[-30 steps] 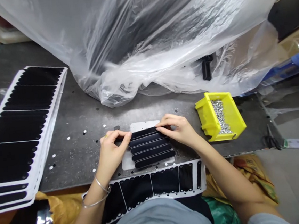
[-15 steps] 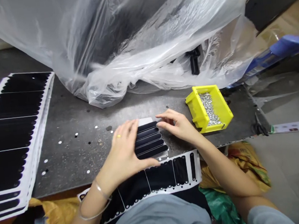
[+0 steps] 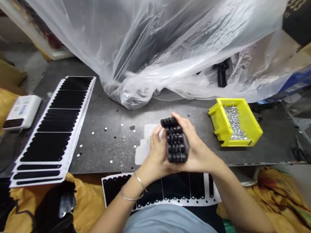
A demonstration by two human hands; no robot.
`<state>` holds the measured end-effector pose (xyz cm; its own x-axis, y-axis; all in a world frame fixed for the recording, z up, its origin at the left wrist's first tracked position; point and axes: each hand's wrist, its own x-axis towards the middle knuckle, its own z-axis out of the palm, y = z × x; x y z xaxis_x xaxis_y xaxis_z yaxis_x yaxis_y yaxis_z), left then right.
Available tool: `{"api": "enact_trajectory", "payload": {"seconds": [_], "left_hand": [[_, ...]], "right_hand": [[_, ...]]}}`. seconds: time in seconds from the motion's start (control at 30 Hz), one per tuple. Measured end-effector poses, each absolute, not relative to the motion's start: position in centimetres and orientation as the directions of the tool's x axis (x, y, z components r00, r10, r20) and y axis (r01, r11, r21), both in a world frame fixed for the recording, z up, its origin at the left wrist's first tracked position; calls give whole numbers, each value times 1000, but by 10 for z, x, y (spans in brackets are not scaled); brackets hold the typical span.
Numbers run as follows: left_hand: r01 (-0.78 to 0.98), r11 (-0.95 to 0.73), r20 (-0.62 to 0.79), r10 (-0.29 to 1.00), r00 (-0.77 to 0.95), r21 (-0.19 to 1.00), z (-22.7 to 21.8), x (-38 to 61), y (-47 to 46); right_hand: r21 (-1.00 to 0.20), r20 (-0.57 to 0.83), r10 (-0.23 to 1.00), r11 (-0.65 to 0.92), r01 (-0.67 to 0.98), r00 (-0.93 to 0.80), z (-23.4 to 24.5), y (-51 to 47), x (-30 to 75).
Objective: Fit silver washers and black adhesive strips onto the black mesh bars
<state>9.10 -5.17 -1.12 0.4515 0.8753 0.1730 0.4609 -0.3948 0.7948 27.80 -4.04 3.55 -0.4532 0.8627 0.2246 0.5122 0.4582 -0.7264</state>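
A block of black round-ended strips [image 3: 175, 141] is held up on end above the table's front part, its rounded tips showing in several rows. My left hand [image 3: 155, 154] is closed around its left side, and my right hand [image 3: 197, 147] grips the right side, fingers along the far edge. Beneath and left of the hands, a pale flat piece with a stepped edge [image 3: 141, 154] lies on the table. Across my lap rests a white sheet carrying black strips [image 3: 178, 189].
At left lies a stack of white sheets with black strips [image 3: 60, 119], beside a white box-shaped device [image 3: 23, 111]. A yellow bin [image 3: 250, 122] of small metal pieces stands right. Clear plastic [image 3: 150, 59] covers the back. Scissors [image 3: 300, 152] lie at the right edge.
The strips, flat on the table between my spread hands before, are now lifted and stood on end in both hands. The pale piece beneath is uncovered. The view has shifted left.
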Motion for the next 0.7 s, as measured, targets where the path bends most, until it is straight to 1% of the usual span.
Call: {"api": "enact_trajectory", "payload": {"seconds": [0.07, 0.1, 0.13, 0.17, 0.23, 0.3, 0.37, 0.4, 0.43, 0.5, 0.57, 0.63, 0.7], "left_hand": [[612, -360, 73, 894, 442, 705, -14, 64, -58], [672, -329, 34, 911, 412, 664, -14, 46, -62], [714, -293, 20, 931, 365, 636, -12, 27, -67], [748, -248, 12, 952, 306, 615, -9, 9, -73], [782, -183, 11, 975, 220, 596, -3, -19, -87], [787, -177, -17, 973, 232, 591, -1, -32, -102], [797, -196, -45, 962, 269, 571, -3, -30, -114], [809, -203, -48, 961, 273, 551, -5, -26, -118], [824, -210, -39, 962, 270, 527, -6, -22, -120], [840, -237, -8, 961, 276, 488, -5, -15, -122], [832, -256, 10, 958, 288, 492, -1, -17, -123], [824, -197, -11, 971, 240, 531, 2, -29, -128], [836, -33, -115, 987, 115, 548, -1, -47, -138]], "right_hand": [[-537, 157, 829, 527, 658, -536, 32, -30, 258], [-461, 107, 807, 558, 690, -580, 28, -25, 251], [-414, 63, 786, 581, 701, -615, 22, -21, 247], [-392, 35, 770, 597, 700, -637, 18, -19, 247], [-397, 40, 776, 590, 703, -630, 13, -25, 259], [-429, 101, 839, 522, 738, -535, 17, -42, 282], [-464, 157, 906, 419, 781, -392, 26, -65, 307], [-487, 156, 921, 386, 784, -356, 30, -78, 316], [-511, 134, 927, 368, 777, -351, 33, -89, 322], [-554, 66, 911, 374, 744, -408, 35, -109, 323], [-556, 37, 889, 398, 730, -457, 31, -121, 320], [-516, 62, 902, 395, 760, -427, 24, -129, 325], [-467, 94, 950, 306, 830, -298, 17, -136, 343]]}}
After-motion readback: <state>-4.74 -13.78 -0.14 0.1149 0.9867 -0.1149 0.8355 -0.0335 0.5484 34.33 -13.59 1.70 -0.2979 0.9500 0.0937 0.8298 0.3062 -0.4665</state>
